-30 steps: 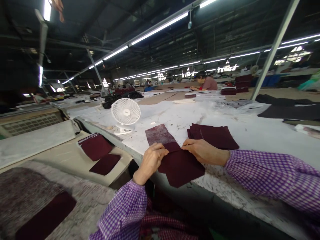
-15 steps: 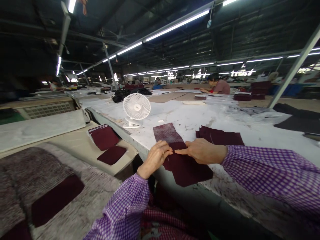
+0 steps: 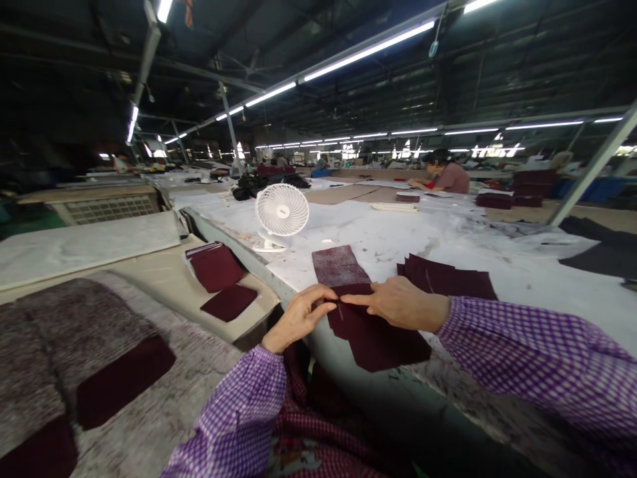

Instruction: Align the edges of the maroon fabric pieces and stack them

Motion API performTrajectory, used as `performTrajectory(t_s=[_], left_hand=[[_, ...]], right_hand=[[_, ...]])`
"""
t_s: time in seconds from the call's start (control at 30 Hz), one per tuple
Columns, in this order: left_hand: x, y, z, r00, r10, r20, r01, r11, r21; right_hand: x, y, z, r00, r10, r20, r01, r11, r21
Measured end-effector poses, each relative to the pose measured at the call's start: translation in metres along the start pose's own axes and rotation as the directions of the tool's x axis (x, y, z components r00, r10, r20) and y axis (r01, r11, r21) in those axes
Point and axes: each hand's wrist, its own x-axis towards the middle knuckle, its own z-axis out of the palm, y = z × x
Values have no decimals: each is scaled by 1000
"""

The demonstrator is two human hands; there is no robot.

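Observation:
My left hand [image 3: 303,315] is at the left edge of a maroon fabric piece [image 3: 383,342], thumb and forefinger pinched together on it. My right hand [image 3: 401,304] lies over the same fabric, its forefinger stretched out and its tip touching the cloth beside the left fingertips. The other right fingers look curled and partly hidden. The fabric hangs slightly over the near table edge. Beyond it lies a mottled, greyish-maroon fabric piece [image 3: 341,265], partly covered. A stack of maroon fabric pieces [image 3: 448,275] rests just behind my right wrist.
A small white fan [image 3: 282,211] stands on the white table [image 3: 368,226]. To the left, a lower beige surface [image 3: 144,275] carries a maroon fabric stack [image 3: 215,267] and a loose maroon piece [image 3: 229,303]. A person [image 3: 450,176] sits across the table.
My view has turned slightly left. My left pinch and right fingertip have moved a little left across the maroon fabric, staying close together.

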Motion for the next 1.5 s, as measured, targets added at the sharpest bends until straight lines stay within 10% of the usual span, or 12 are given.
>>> performTrajectory(t_s=[0.13, 0.4, 0.67, 0.8, 1.03, 1.1, 1.2, 1.27, 1.3, 1.4, 1.5], left_hand=[[-6, 9, 2, 1000, -7, -3, 7, 997, 79], [-5, 28, 5, 987, 82, 135, -128, 915, 383], [0, 51, 20, 990, 120, 78, -143, 852, 504], [9, 43, 31, 961, -142, -236, 205, 942, 267], [19, 21, 33, 849, -407, -338, 330, 906, -264], [21, 13, 17, 780, -494, -384, 276, 822, -498], [19, -3, -29, 524, -636, -566, 107, 709, -698], [14, -10, -62, 298, -636, -712, 175, 769, -615], [12, -10, -75, 250, -565, -786, 280, 819, -501], [9, 8, -89, 398, -312, -862, 635, 772, 13], [17, 39, -63, 600, -161, -784, 625, 705, 334]], right_hand=[[0, 9, 6, 991, 133, -7, -126, 958, 257], [-19, 63, -11, 997, -17, 81, -43, 731, 681], [-70, 159, 34, 931, 316, 182, -359, 709, 607], [-57, 140, 28, 868, 496, -6, -433, 765, 477], [-12, 42, -1, 979, 4, -206, 115, 819, 562], [-3, 24, 12, 962, -35, -271, 166, 863, 476], [3, 14, 30, 956, -18, -291, 139, 906, 400], [4, 14, 34, 962, 7, -272, 105, 913, 395], [4, 13, 33, 964, 30, -263, 81, 912, 401], [3, 12, 25, 965, 79, -249, 48, 883, 467], [1, 10, 14, 968, 151, -200, 38, 701, 712]])
